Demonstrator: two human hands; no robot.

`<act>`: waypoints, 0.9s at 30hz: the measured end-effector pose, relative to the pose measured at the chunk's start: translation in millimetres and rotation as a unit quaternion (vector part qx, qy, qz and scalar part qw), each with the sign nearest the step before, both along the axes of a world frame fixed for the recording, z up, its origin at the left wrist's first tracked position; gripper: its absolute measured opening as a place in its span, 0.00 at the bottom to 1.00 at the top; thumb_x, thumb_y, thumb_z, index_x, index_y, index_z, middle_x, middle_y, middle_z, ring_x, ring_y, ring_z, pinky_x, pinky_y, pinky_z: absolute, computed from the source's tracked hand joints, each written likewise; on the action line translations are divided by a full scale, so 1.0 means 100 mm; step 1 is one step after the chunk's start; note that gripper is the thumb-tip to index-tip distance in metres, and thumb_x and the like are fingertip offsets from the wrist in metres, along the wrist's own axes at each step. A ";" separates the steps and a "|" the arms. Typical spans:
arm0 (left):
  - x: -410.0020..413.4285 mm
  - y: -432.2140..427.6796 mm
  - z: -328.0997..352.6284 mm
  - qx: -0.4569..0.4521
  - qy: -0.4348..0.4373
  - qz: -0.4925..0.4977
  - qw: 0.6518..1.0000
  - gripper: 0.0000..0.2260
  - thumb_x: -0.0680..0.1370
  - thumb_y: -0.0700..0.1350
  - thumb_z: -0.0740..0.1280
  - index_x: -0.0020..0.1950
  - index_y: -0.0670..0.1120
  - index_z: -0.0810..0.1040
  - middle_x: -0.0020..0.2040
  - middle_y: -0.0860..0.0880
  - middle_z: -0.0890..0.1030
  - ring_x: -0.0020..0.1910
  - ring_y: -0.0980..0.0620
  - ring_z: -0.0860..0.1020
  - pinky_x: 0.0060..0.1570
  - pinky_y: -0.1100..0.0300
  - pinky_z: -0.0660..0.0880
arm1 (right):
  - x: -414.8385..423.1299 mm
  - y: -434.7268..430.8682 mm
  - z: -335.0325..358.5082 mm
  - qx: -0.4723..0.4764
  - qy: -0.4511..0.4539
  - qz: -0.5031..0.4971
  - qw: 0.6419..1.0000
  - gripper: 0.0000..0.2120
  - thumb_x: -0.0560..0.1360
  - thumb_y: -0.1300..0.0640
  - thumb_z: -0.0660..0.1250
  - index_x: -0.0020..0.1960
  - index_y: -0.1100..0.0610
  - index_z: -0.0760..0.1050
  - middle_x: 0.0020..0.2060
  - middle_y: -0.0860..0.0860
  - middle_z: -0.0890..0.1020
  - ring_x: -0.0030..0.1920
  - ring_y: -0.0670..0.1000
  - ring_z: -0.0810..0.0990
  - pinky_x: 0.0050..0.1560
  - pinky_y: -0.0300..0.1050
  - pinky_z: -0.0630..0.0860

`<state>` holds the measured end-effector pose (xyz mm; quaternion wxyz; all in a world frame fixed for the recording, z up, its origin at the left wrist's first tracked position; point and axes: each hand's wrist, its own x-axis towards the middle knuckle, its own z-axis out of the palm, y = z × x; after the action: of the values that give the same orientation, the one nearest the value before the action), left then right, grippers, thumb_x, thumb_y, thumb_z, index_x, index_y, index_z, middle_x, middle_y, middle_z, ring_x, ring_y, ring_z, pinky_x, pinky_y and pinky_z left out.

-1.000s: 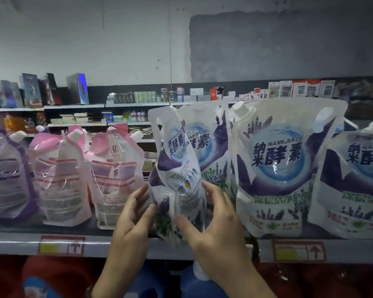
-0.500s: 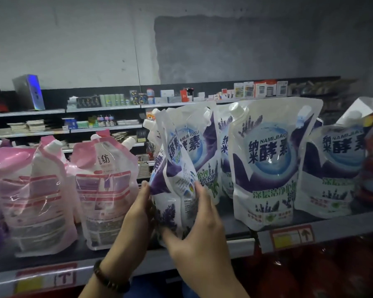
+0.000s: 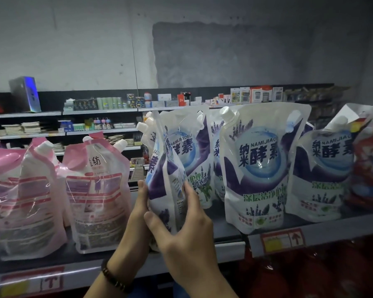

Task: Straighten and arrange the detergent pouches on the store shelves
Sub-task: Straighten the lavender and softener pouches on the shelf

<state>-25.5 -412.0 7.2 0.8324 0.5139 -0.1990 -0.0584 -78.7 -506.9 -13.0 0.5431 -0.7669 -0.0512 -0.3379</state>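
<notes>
Item 1: the shelf (image 3: 340, 225), a grey board with a metal front rail, running across my whole view at chest height.

Item 2: white-and-purple detergent pouches, standing upright in a row on the right half of the shelf. The front pouch (image 3: 261, 168) faces me squarely, white cap at its top left corner. A second pouch (image 3: 319, 175) stands just beside it on the right, set a little further back. A third pouch (image 3: 187, 151) stands to the left of it, partly hidden.

Item 3: two pink pouches, upright on the left half. The nearer one (image 3: 97, 190) leans slightly; the other (image 3: 24, 201) touches its left side.

Item 4: a red pouch (image 3: 370, 168) at the far right edge, blurred.

Item 5: the pouch I am handling (image 3: 164, 179), same white-and-purple kind, upright but turned edge-on to me, at the shelf's front between the pink group and the purple row.

Item 6: my right hand (image 3: 181, 229), wrapped round that pouch's lower part, thumb on its left face, fingers on its right.

Item 7: my left hand (image 3: 138, 211), pressed against the pouch's left edge, close against my right thumb. Both hands clamp the one pouch.

Item 8: a red price label (image 3: 282, 240) on the rail.

Item 9: a beaded bracelet (image 3: 114, 278) on my left wrist.
</notes>
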 end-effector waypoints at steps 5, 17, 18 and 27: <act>-0.06 -0.10 -0.02 0.007 -0.031 0.037 0.999 0.30 0.87 0.62 0.48 0.74 0.46 0.78 0.66 0.39 0.84 0.67 0.41 0.82 0.68 0.47 0.79 | 0.09 -0.07 0.06 0.039 0.002 0.030 0.999 0.48 0.67 0.27 0.77 0.81 0.43 0.65 0.68 0.40 0.81 0.67 0.39 0.80 0.66 0.44 0.80; -0.03 -0.19 -0.08 -0.039 -0.062 0.118 0.990 0.37 0.78 0.77 0.52 0.77 0.56 0.74 0.71 0.46 0.81 0.72 0.45 0.79 0.78 0.45 0.67 | 0.24 -0.21 0.15 0.040 -0.010 0.053 0.998 0.24 0.68 0.47 0.84 0.60 0.48 0.80 0.48 0.39 0.88 0.48 0.40 0.87 0.49 0.42 0.84; -0.03 -0.22 -0.06 -0.052 -0.050 0.133 0.988 0.34 0.81 0.73 0.49 0.76 0.54 0.75 0.70 0.45 0.82 0.71 0.46 0.79 0.77 0.46 0.70 | 0.28 -0.24 0.15 0.039 -0.008 0.044 0.998 0.23 0.68 0.48 0.84 0.59 0.48 0.81 0.48 0.39 0.88 0.48 0.39 0.87 0.49 0.41 0.84; 0.16 -0.13 -0.04 0.126 -0.048 0.160 0.978 0.43 0.74 0.65 0.68 0.83 0.43 0.63 0.79 0.39 0.70 0.78 0.40 0.69 0.78 0.49 0.65 | 0.55 -0.63 0.26 0.057 0.031 0.082 0.994 0.08 0.77 0.53 0.77 0.46 0.57 0.83 0.36 0.56 0.86 0.37 0.55 0.83 0.46 0.66 0.81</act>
<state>-9.8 -424.8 2.8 0.7493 0.6418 -0.1451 0.0755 -23.6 -569.7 13.5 0.6134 -0.7379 -0.0778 -0.2706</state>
